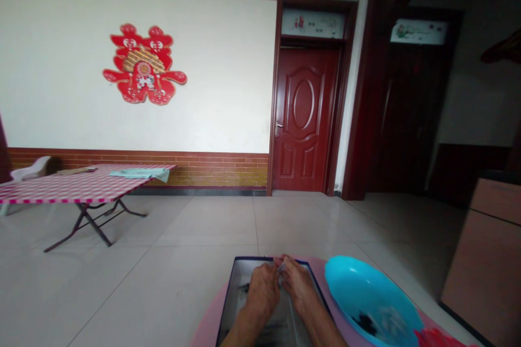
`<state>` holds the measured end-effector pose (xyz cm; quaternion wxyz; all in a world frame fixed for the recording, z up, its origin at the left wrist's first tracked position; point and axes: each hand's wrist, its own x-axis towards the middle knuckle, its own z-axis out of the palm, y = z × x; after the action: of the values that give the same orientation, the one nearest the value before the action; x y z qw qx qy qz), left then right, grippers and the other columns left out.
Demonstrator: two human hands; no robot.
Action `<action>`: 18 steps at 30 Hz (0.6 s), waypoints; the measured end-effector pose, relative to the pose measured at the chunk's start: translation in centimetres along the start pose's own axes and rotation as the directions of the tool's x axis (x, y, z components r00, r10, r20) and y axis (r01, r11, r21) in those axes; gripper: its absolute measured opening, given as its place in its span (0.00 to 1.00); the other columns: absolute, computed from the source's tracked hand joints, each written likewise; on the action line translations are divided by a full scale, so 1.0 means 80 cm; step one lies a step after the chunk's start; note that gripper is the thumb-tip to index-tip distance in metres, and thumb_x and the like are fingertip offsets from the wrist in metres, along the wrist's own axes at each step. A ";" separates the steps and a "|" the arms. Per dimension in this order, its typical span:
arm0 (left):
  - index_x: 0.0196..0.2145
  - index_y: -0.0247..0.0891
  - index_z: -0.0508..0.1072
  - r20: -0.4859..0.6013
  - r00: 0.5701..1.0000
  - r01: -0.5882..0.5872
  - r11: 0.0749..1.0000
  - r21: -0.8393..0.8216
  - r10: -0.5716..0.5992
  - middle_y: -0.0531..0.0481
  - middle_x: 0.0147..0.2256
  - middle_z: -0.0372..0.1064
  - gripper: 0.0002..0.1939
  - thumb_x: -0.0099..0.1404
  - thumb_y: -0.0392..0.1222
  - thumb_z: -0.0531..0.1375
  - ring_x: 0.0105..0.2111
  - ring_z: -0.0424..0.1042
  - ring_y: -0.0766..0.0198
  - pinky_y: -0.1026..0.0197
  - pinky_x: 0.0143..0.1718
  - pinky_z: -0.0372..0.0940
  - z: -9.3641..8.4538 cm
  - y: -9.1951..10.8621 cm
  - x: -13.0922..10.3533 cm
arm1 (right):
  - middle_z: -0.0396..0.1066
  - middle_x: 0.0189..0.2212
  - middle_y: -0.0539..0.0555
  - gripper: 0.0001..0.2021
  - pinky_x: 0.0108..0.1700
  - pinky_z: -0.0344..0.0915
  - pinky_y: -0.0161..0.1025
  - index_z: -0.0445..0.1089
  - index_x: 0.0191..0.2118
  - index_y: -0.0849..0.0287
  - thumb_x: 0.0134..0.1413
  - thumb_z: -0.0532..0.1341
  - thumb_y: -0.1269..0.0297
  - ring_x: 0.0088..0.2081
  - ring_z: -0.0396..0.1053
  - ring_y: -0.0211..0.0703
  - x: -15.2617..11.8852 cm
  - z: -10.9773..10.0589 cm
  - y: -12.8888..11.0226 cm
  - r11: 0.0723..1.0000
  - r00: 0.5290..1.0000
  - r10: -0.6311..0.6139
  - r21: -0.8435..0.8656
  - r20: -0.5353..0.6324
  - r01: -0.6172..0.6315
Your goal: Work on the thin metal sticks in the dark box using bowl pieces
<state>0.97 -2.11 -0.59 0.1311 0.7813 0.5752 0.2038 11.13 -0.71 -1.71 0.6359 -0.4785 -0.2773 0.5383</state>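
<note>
My left hand (pixel 264 285) and my right hand (pixel 296 280) meet above the far half of a shallow open box (pixel 231 295) with a dark blue rim and pale inside. Both hands have their fingers curled and pressed together. A bit of clear or whitish film-like material (pixel 281 268) shows between the fingertips; its kind is too small to make out. Small dark pieces (pixel 244 287) lie in the box left of my left hand, and more dark bits are partly hidden under my wrists.
The box rests on a pink round surface (pixel 207 317). Just right of it sits a blue basin (pixel 354 282) holding black and clear pieces, with something red (pixel 437 338) beside it. A checkered folding table (pixel 61 187) stands far left, a cabinet (pixel 480 260) at right.
</note>
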 end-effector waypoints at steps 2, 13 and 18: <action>0.46 0.33 0.72 -0.030 0.999 0.011 0.999 -0.048 -0.012 0.38 0.46 0.69 0.19 0.64 0.31 0.46 0.48 0.66 0.53 0.54 0.52 0.56 0.003 -0.001 -0.001 | 0.77 0.29 0.57 0.20 0.28 0.62 0.36 0.71 0.30 0.60 0.27 0.64 0.51 0.33 0.73 0.50 0.000 0.001 0.002 1.000 1.000 -0.004 -0.017 -0.017 0.004; 0.36 0.35 0.74 0.196 0.979 0.151 0.845 -0.513 -0.056 0.56 0.19 0.62 0.16 0.58 0.34 0.48 0.18 0.62 0.70 0.68 0.19 0.58 -0.004 -0.023 0.016 | 0.77 0.34 0.58 0.21 0.34 0.65 0.38 0.71 0.36 0.58 0.44 0.55 0.45 0.37 0.74 0.49 -0.002 -0.002 -0.012 0.975 1.000 0.013 -0.221 -0.015 -0.016; 0.35 0.34 0.72 0.246 0.965 0.223 0.765 -0.604 -0.087 0.57 0.20 0.61 0.14 0.55 0.37 0.50 0.17 0.59 0.72 0.69 0.18 0.56 -0.004 -0.026 0.016 | 0.76 0.40 0.61 0.27 0.36 0.66 0.39 0.68 0.45 0.61 0.50 0.50 0.44 0.40 0.74 0.48 0.003 -0.004 -0.010 0.980 0.998 0.060 -0.193 0.017 -0.056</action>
<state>-0.59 -0.30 -1.04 0.4576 0.6592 0.5209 0.2910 11.82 -0.59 -1.11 0.5674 -0.5397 -0.3211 0.5326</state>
